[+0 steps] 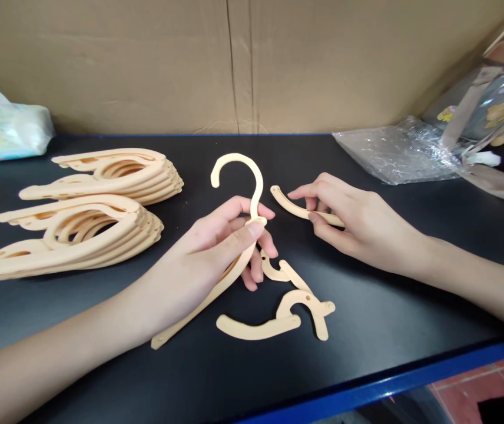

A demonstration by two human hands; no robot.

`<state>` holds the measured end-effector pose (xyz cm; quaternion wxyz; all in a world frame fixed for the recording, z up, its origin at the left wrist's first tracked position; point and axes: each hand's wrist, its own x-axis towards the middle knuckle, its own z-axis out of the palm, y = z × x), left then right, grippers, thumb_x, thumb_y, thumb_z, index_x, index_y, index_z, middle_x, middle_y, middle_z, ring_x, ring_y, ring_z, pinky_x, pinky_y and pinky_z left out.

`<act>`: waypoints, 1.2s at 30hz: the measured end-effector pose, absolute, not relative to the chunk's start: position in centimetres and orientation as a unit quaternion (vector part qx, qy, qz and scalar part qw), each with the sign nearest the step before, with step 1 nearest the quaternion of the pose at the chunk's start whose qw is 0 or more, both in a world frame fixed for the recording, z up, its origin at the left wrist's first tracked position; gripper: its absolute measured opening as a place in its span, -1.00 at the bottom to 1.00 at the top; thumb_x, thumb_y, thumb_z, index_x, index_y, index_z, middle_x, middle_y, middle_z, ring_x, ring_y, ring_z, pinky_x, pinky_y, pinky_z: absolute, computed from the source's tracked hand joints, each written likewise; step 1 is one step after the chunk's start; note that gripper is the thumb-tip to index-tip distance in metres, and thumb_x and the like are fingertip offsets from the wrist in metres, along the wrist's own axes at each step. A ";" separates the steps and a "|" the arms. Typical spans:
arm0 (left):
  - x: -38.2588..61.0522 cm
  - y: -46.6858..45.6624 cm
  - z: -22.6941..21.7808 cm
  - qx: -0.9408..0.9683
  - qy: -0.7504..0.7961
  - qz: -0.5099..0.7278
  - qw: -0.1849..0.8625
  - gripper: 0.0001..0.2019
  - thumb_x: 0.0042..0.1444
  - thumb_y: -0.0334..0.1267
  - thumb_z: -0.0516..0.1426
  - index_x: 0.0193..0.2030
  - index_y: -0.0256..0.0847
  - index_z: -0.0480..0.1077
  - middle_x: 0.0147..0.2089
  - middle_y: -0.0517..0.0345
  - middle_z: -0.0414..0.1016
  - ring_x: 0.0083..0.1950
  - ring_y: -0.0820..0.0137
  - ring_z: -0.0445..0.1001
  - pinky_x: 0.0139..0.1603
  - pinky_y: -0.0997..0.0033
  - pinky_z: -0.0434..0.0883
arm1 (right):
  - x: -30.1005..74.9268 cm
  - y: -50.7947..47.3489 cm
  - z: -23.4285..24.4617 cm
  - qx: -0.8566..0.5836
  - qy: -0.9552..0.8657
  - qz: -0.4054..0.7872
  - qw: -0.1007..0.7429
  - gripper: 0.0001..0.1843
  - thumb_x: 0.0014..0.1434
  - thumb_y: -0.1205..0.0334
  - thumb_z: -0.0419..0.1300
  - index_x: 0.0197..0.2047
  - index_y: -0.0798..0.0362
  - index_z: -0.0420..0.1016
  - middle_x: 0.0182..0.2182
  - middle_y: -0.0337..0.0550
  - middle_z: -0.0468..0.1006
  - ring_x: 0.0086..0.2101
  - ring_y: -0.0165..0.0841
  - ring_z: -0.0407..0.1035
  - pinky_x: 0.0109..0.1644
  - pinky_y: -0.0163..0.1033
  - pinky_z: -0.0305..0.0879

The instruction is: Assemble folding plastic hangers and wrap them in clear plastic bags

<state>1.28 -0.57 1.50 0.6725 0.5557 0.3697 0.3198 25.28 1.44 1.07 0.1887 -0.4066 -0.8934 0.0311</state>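
Closest to the viewer, red floor tiles [490, 383] show past the blue front edge [380, 383] of the black table [393, 318]. A little in from that edge, around its middle, lies a loose group of cream pieces: a gently curved bar [256, 328] whose right end meets an arched piece [294, 300], and a straight strip [295, 274] running down towards that arch. Just beyond, a small hooked piece [272, 271] is partly hidden behind the fingers of the left hand [210, 253]. That hand grasps a cream hanger part between thumb and fingers, over the middle of the table; its long arm [199, 309] slants down towards the front edge and its open hook [258, 182] stands up above the thumb, curling to the left. The right hand [362, 221], nearer the right edge, grips a slim curved strip [289, 205] between thumb and fingers, apart from the hook. Towards the left edge lie two stacks of folded cream hangers, the nearer stack [115, 250] close against the farther stack [146, 182]. Near the far right corner sit crinkled clear plastic [397, 153] and a printed bag [499, 106]; at the far left corner, a pale blue and white package [9, 129]. Brown cardboard [146, 65] rises behind the far edge.
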 end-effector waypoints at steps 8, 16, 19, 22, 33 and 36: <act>1.3 -0.6 1.6 0.577 0.373 0.300 0.662 -0.90 0.41 -0.24 0.04 -0.05 -0.17 0.33 -0.33 0.27 0.49 -0.44 0.58 0.42 -0.37 0.63 0.46 | 25.4 1.5 0.9 -0.393 -0.898 0.040 0.192 -0.78 0.35 0.26 0.14 0.03 0.11 0.43 -0.23 -0.17 0.43 -0.43 -0.45 0.34 -0.36 -0.32 0.23; 1.3 -0.7 1.7 0.586 0.375 0.296 0.654 -0.90 0.40 -0.24 0.04 -0.09 -0.18 0.33 -0.35 0.27 0.48 -0.44 0.57 0.41 -0.36 0.61 0.44 | 25.2 1.2 1.0 -0.437 -0.882 0.016 0.175 -0.85 0.31 0.14 0.21 -0.20 0.04 0.49 -0.49 -0.34 0.35 -0.56 -0.49 0.17 -0.47 -0.35 0.04; 1.4 -0.9 1.8 0.590 0.373 0.293 0.653 -0.88 0.40 -0.22 0.05 -0.10 -0.18 0.35 -0.36 0.27 0.47 -0.44 0.57 0.39 -0.35 0.61 0.43 | 25.0 1.1 1.0 -0.442 -0.880 0.009 0.174 -0.86 0.29 0.13 0.23 -0.24 0.02 0.48 -0.56 -0.39 0.26 -0.60 -0.49 0.13 -0.49 -0.36 0.00; 1.4 -0.9 1.8 0.582 0.375 0.294 0.658 -0.90 0.40 -0.23 0.05 -0.09 -0.17 0.34 -0.36 0.27 0.46 -0.45 0.56 0.39 -0.36 0.61 0.43 | 24.8 1.1 1.2 -0.450 -0.877 0.010 0.166 -0.85 0.28 0.11 0.23 -0.27 0.00 0.49 -0.64 -0.43 0.15 -0.64 -0.49 0.08 -0.51 -0.36 -0.03; 1.3 -0.8 1.6 0.586 0.374 0.294 0.656 -0.90 0.40 -0.22 0.05 -0.07 -0.17 0.32 -0.35 0.25 0.48 -0.43 0.54 0.40 -0.35 0.59 0.44 | 24.9 1.1 1.6 -0.439 -0.880 0.044 0.176 -0.61 0.34 0.02 0.13 -0.47 0.03 0.32 -0.62 -0.37 0.20 -0.61 -0.50 0.06 -0.49 -0.33 -0.05; 1.2 -0.9 1.7 0.583 0.377 0.295 0.656 -0.91 0.40 -0.23 0.05 -0.08 -0.16 0.32 -0.37 0.26 0.47 -0.45 0.54 0.39 -0.35 0.58 0.44 | 25.0 1.2 1.5 -0.416 -0.888 0.042 0.190 -0.58 0.40 0.01 0.07 -0.46 0.05 0.29 -0.51 -0.31 0.28 -0.56 -0.50 0.12 -0.47 -0.32 0.00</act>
